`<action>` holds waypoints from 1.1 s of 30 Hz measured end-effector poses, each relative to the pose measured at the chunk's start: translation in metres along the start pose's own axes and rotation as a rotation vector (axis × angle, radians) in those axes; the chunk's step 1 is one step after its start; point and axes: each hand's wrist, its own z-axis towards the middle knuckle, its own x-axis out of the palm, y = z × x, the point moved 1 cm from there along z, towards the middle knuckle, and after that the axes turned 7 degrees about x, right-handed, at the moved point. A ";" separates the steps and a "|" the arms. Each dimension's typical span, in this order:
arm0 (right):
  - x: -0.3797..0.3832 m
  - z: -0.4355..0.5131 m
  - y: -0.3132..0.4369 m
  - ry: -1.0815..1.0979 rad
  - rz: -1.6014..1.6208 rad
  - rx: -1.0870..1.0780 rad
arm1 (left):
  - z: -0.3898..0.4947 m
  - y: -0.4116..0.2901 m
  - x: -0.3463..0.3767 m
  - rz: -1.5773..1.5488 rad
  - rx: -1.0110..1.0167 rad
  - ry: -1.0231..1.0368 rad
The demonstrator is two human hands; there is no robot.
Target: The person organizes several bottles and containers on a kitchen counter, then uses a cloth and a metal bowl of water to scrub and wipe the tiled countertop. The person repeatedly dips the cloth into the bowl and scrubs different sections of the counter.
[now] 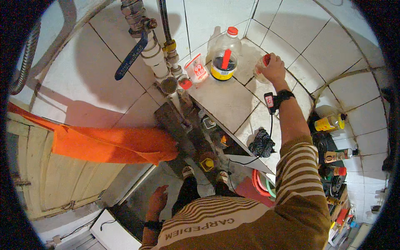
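On the tiled counter (225, 97), my right hand (272, 67) closes around the top of a clear container with a red lid (266, 59), near the wall. To its left stand a clear plastic bottle with a red cap (231, 39) and, in front of it, a tub with a yellow label, dark contents and a red strip (223, 67). A white and red packet (197, 71) leans beside the pipes. A crumpled dark checked cloth (263, 143) lies nearer me on the counter. My left hand (158, 197) hangs low over the floor, fingers apart, holding nothing.
A valve with a blue lever (132, 54) and pipes rise at the counter's left end. An orange cloth (115, 143) hangs at left. Bottles, one with a yellow label (326, 123), stand at right. Red and green basins (262, 184) sit below the counter edge. A cable runs from my right wrist.
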 end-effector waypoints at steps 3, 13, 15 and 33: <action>0.000 0.011 -0.005 0.090 0.072 0.101 | 0.004 0.003 0.002 0.071 0.020 0.015; -0.024 0.004 -0.029 0.224 0.216 0.157 | 0.123 -0.088 -0.045 0.125 0.406 -0.134; -0.041 -0.007 -0.035 0.142 0.354 0.169 | 0.176 -0.134 -0.064 -0.238 0.449 -0.081; -0.192 -0.305 -0.086 0.236 1.107 0.355 | 0.460 -0.367 -0.121 -0.506 0.240 -0.376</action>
